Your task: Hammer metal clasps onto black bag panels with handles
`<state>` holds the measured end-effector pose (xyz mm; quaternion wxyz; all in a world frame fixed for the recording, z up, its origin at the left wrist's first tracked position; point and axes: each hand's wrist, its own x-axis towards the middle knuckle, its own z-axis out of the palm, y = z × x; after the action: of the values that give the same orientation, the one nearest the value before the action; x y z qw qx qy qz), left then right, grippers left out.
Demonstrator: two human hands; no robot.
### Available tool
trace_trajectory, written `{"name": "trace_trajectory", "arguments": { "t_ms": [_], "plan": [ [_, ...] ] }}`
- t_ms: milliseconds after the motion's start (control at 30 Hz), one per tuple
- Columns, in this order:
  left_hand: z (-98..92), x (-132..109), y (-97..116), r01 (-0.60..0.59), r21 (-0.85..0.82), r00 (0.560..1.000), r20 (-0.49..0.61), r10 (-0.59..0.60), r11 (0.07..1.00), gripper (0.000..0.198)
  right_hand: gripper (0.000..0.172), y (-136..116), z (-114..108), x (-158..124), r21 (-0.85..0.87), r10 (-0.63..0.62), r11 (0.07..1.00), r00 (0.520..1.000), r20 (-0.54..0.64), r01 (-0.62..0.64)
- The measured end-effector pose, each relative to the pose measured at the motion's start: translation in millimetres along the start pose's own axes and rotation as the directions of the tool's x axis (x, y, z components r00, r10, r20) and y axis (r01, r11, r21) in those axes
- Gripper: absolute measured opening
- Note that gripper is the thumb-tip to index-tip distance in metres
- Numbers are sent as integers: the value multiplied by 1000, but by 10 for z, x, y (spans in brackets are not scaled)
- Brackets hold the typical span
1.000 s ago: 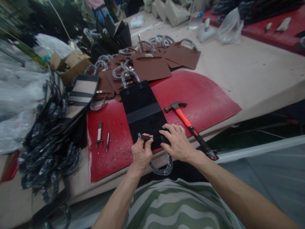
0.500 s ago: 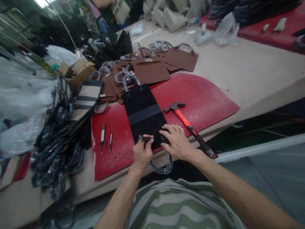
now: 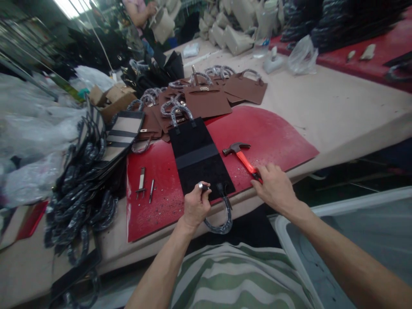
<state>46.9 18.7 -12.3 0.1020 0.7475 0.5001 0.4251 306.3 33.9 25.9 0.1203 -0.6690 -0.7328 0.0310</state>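
My left hand (image 3: 195, 208) is closed around a short metal punch (image 3: 203, 187), whose round end shows above the fingers. It rests at the near edge of a black bag panel (image 3: 201, 150), laid lengthwise on a red mat (image 3: 267, 133). A plastic-wrapped handle (image 3: 222, 227) hangs off the panel's near end, and another wrapped handle (image 3: 182, 109) is at its far end. To the right, my right hand (image 3: 275, 186) is wrapped over the black grip of a claw hammer (image 3: 243, 159), its head lying on the mat.
On the mat's left lie a pronged tool (image 3: 140, 182) and a thin metal rod (image 3: 151, 191). Brown bag panels (image 3: 207, 103) spread behind. A heap of black wrapped-handle pieces (image 3: 80, 184) stands left. A grey bin (image 3: 347, 240) is below right. A person (image 3: 138, 17) holds beige bags in the background.
My right hand has left the black panel and moved right onto the hammer's grip. My left hand keeps the punch near the panel's edge. The hammer lies about where it was.
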Motion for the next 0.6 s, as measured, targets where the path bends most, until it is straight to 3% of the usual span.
{"name": "trace_trajectory", "arguments": {
  "t_ms": [100, 133, 167, 233, 267, 300, 333, 400, 467, 533, 567, 600],
  "plan": [
    [1, 4, -8, 22, -23, 999, 27, -21, 999, 13, 14, 31, -43, 33, 48, 114, 991, 978, 178, -124],
    [2, 4, -12, 37, -33, 999, 38, -36, 999, 13, 9, 11, -52, 50, 169, 156, 965, 957, 244, -201],
    [3, 2, -16, 54, -43, 997, 51, -51, 998, 13, 7, -20, -60, 70, 348, 198, 881, 918, 343, -320],
    [8, -3, -25, 81, -63, 995, 70, -76, 995, 14, 10, -98, -88, 113, 639, 178, 498, 790, 587, -586],
    [12, -5, -29, 87, -72, 994, 74, -82, 994, 14, 10, -141, -116, 132, 679, 121, 291, 730, 672, -673],
    [16, -6, -31, 90, -76, 994, 76, -84, 993, 14, 10, -184, -159, 148, 678, 70, 149, 692, 719, -720],
    [20, -6, -31, 89, -77, 994, 74, -83, 993, 14, 9, -227, -220, 158, 670, 44, 82, 674, 738, -738],
    [24, -1, -27, 84, -74, 995, 63, -79, 994, 14, 16, -309, -407, 153, 705, 59, 104, 712, 700, -702],
    [24, 6, -22, 77, -76, 996, 57, -73, 994, 15, 28, -381, -650, 107, 805, 81, 203, 829, 554, -558],
    [23, 10, -20, 74, -85, 996, 52, -70, 994, 15, 35, -434, -872, 23, 866, 84, 430, 967, 242, -254],
    [24, 11, -21, 74, -88, 996, 52, -70, 993, 16, 36, -453, -949, -29, 820, 54, 568, 997, 50, -72],
    [26, 11, -23, 75, -87, 996, 53, -71, 993, 16, 35, -467, -997, -82, 717, -15, 691, 993, -116, 94]
  ]
}}
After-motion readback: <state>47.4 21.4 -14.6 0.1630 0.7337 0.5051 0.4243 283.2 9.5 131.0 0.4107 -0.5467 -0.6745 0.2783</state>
